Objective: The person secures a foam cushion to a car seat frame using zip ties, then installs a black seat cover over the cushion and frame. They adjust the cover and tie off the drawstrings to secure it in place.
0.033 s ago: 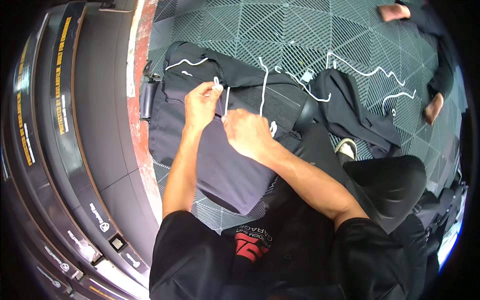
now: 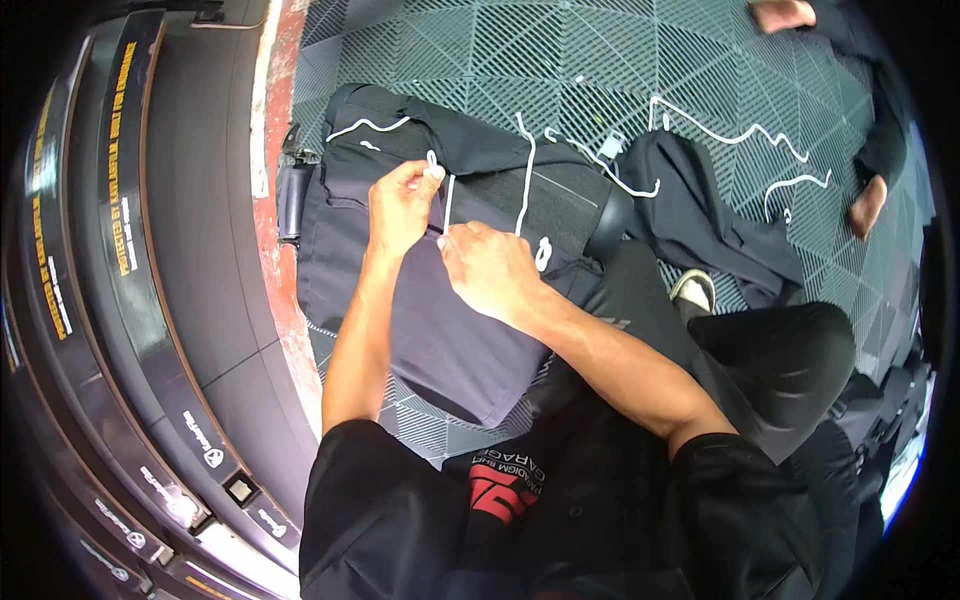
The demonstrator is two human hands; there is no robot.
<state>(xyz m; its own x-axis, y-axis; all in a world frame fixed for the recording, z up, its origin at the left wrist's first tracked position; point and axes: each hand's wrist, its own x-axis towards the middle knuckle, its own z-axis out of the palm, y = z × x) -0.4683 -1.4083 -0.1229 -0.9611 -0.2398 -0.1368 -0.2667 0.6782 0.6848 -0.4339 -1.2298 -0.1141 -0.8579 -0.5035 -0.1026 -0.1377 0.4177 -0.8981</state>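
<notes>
My left hand [image 2: 402, 208] is closed in a pinch on a looped end of white cord [image 2: 433, 166]. Just to its right and nearer, my right hand [image 2: 490, 262] is closed, its fingertips at the lower end of a straight white cord length [image 2: 449, 200]; its grip is partly hidden. Both hands are over a dark cloth garment [image 2: 455, 350], which is spread across a black padded piece [image 2: 565, 205]. More white cord [image 2: 527, 165] lies across that piece, and a small knotted cord bundle [image 2: 543, 254] rests beside my right wrist.
Loose white cords [image 2: 740, 150] lie on the grey ribbed floor mat [image 2: 480, 50] at the far right. A black cloth [image 2: 700, 215] is bunched there, near a light shoe [image 2: 693, 292]. Another person's bare foot [image 2: 870, 207] shows at the right edge. Dark panels [image 2: 130, 230] line the left.
</notes>
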